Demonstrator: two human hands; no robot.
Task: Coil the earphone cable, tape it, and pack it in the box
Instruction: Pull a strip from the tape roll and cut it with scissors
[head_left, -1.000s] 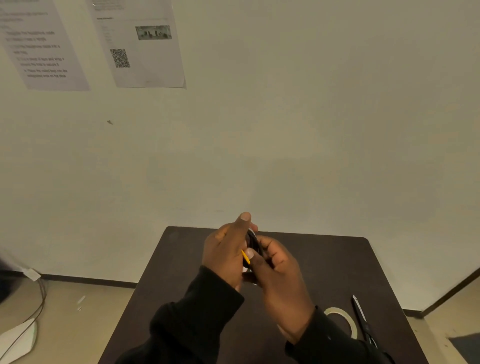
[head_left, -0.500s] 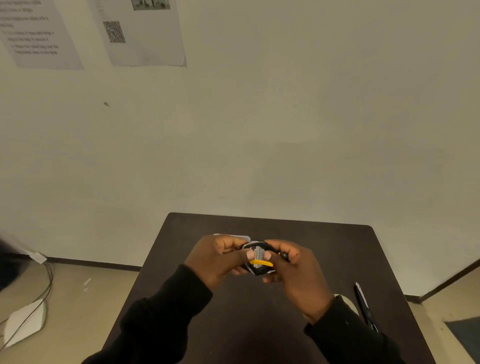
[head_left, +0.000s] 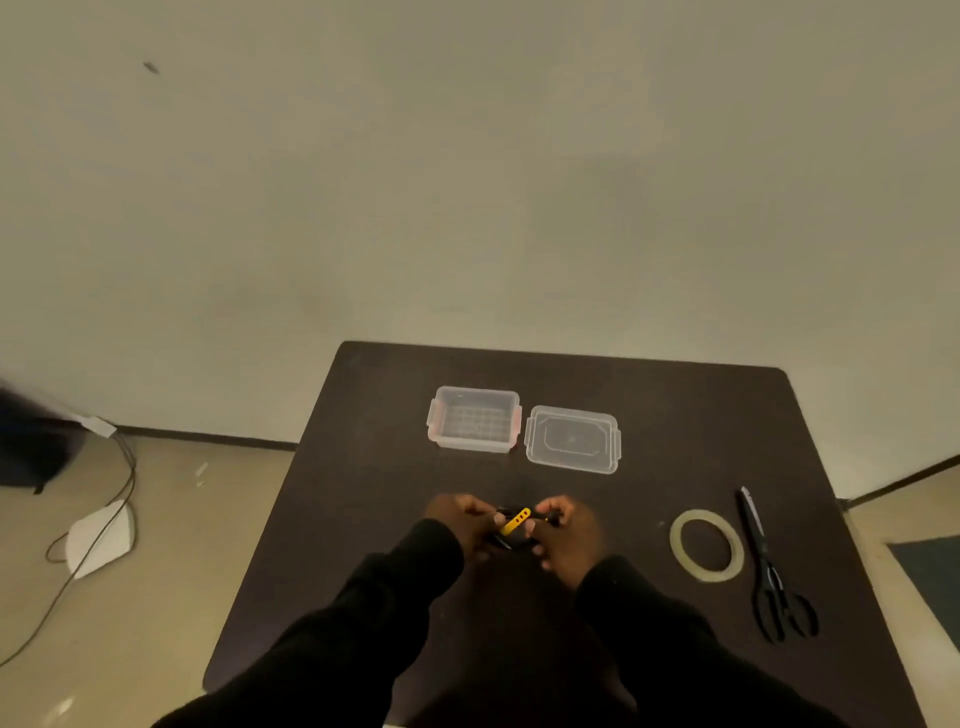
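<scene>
A small black coil of earphone cable (head_left: 515, 525) with a yellow strap across it sits between my two hands, low over the dark table (head_left: 363, 467). My left hand (head_left: 462, 525) pinches its left side and my right hand (head_left: 563, 535) pinches its right side. Most of the coil is hidden by my fingers. Beyond the hands stands the clear plastic box (head_left: 474, 419), open and with nothing visible in it. Its clear lid (head_left: 572, 439) lies flat just to the right of it.
A roll of clear tape (head_left: 706, 544) lies on the table to the right of my hands. Black scissors (head_left: 769, 566) lie beside it near the right edge. The table stands against a plain wall. Cables and a white object lie on the floor at left.
My hands have come down toward the table with the coil, and the view has tilted down. The box and lid, earlier hidden by my hands, now show.
</scene>
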